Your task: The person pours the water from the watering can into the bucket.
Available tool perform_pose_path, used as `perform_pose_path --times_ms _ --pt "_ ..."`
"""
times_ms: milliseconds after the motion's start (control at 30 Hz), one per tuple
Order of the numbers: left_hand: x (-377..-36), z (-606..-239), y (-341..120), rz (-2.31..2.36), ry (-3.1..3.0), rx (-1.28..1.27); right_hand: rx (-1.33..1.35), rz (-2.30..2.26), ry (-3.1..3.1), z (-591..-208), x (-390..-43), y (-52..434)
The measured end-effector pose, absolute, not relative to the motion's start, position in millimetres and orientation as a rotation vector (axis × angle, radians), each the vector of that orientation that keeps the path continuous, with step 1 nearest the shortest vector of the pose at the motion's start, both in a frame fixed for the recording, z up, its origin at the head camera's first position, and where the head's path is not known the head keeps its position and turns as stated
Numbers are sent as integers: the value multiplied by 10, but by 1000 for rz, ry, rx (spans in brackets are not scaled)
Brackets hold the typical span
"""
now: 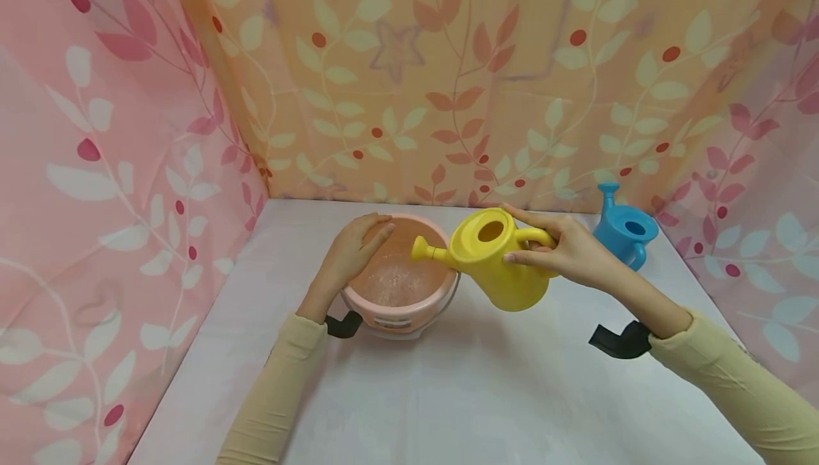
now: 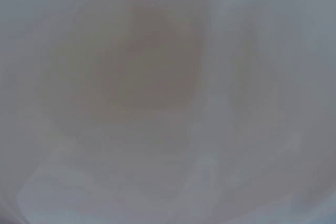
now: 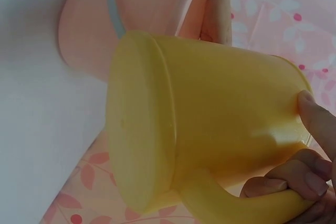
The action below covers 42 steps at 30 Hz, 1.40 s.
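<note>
Right hand [image 1: 566, 252] grips handle of yellow watering can [image 1: 495, 259], fingers curled round it, thumb on can's side. Can tilted, spout over pink bucket [image 1: 399, 308], just left of right hand. Water visible inside bucket. Left hand [image 1: 352, 252] rests on bucket's far-left rim, fingers straight. Hands apart, bucket and can between them. Blue watering can [image 1: 627, 230] stands on white table [image 1: 480, 394] just beyond right hand. Left wrist view blurred, nothing readable.
</note>
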<state>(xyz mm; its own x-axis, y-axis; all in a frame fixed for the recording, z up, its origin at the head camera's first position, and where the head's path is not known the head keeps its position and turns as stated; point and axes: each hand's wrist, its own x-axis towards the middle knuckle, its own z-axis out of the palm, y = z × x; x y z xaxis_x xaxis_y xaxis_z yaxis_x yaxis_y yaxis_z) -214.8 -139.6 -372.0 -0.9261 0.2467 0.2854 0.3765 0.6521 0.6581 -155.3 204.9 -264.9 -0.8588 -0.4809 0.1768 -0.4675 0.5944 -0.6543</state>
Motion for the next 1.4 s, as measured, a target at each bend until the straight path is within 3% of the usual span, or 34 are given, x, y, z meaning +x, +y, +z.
perform_pose_path --times_ms 1400 --pt "-2136 -3708 -1387 -1142 -2696 -502 -831 -1089 2786 -2605 -1532 2017"
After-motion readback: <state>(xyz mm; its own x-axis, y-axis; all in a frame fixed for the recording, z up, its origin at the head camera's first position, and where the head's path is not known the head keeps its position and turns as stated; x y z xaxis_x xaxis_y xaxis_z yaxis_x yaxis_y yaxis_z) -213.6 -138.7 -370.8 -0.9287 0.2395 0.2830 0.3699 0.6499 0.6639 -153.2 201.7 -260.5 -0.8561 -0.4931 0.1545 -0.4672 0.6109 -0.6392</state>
